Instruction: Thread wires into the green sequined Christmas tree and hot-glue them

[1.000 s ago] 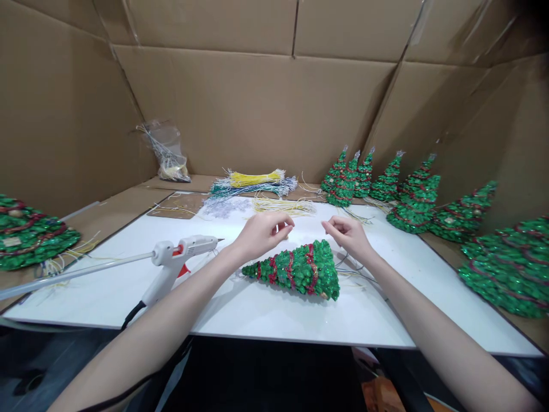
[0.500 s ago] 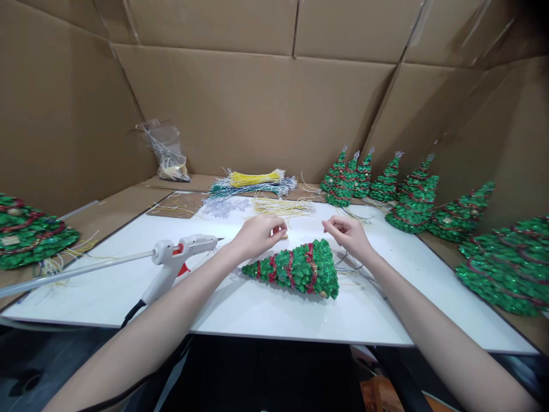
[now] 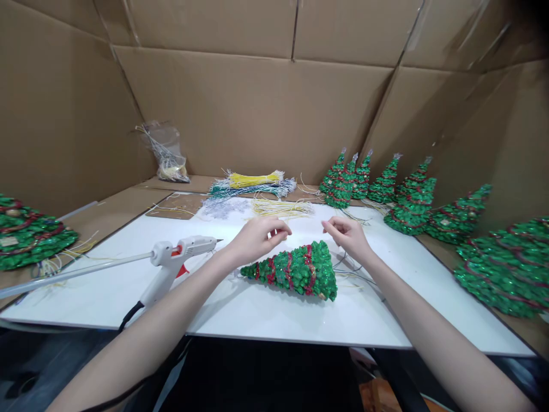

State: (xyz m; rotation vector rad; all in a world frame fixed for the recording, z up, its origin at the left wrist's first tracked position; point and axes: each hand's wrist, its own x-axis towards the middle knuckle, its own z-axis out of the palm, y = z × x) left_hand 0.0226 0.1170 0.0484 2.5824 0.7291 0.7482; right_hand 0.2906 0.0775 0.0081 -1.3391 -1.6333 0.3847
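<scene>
A green tree with red garlands lies on its side on the white board, tip to the left and base to the right. Just above its middle, my left hand has thumb and forefinger closed together; anything between them is too small to tell. My right hand hovers above the base end, fingers curled into a pinch, their contents hidden. Neither hand touches the tree. Thin wires trail from its base, below my right hand. A white glue gun rests left of my left forearm.
Several decorated trees line the right side, and another sits at the far left. Bundled wires, loose yellow wires and a clear bag lie toward the back. Cardboard walls enclose the white board.
My left fingers have shifted slightly right and drawn together; a small beige piece beside them is no longer visible. My right hand keeps its pinch. The view has shifted slightly.
</scene>
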